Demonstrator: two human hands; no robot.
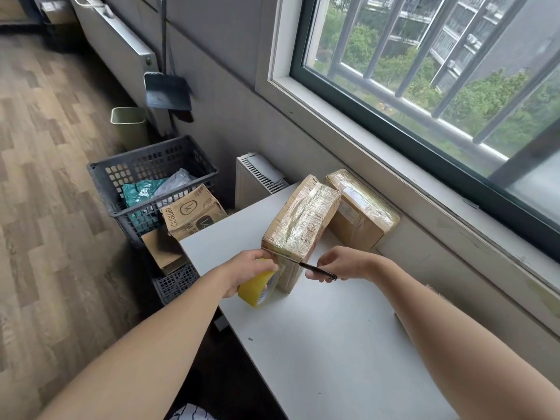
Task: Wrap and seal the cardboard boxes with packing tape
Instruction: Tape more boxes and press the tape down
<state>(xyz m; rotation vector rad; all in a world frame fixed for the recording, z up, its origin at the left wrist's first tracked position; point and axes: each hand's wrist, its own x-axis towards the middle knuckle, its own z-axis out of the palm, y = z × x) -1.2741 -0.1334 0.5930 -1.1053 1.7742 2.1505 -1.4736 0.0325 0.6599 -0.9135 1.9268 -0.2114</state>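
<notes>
Left hand [249,269] grasps the yellow tape roll [258,287] at the near left corner of the front box [300,221]. Right hand [341,263] grips a black-handled cutter [315,269]; its blade lies along the near top edge of this box, tip pointing left. The front box stands on the white table [318,344], tape-wrapped, long axis running away from the person toward the window [424,86]. 1 further taped box [360,212] sits just right of it, against the wall below the window.
</notes>
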